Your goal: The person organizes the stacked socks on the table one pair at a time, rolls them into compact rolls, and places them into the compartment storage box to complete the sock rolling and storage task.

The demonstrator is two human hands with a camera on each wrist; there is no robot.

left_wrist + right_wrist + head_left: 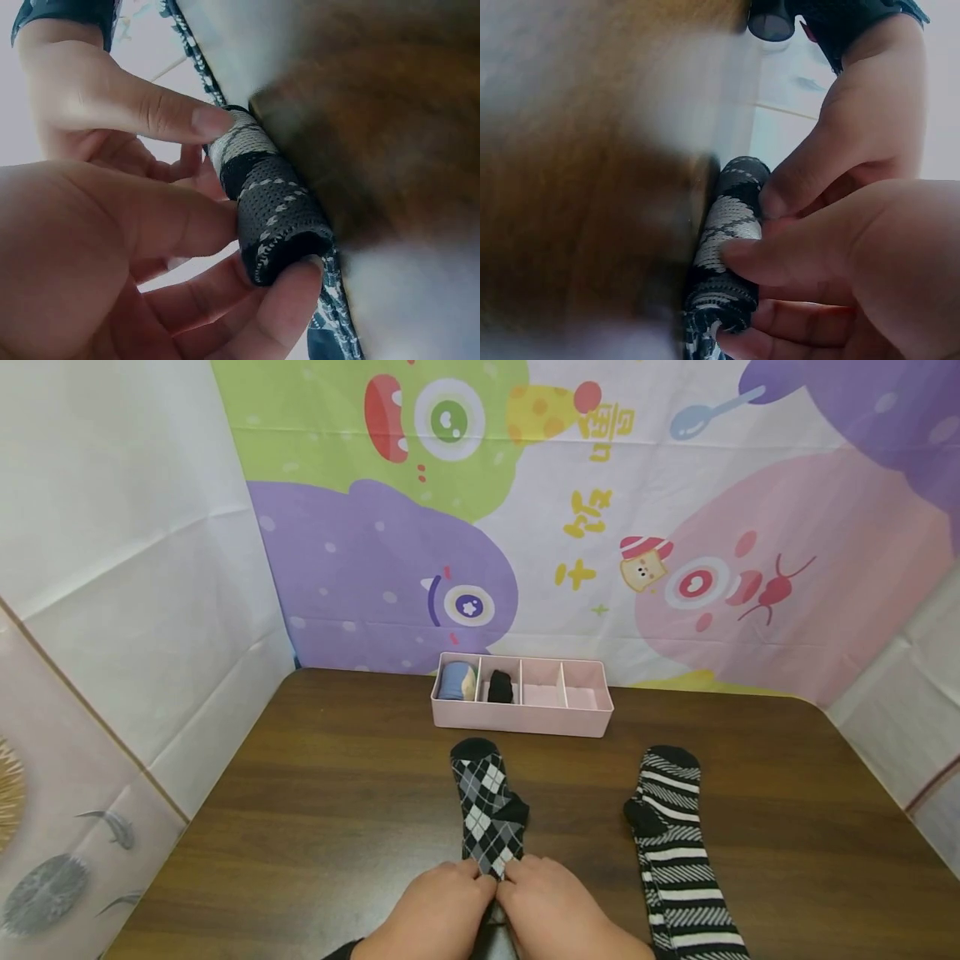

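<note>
Argyle sock lies lengthwise on the surface, its near end rolled into a tight cylinder. Left hand and right hand sit side by side, thumbs and fingers curled around the roll, keeping it compact. Striped sock lies flat just right. Yellow backdrop characters are stylised and unreadable.

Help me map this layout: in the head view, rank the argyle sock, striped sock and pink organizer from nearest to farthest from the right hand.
1. Argyle sock: pinched by the right hand.
2. Striped sock: to its right.
3. Pink organizer: at the table's back.
</note>
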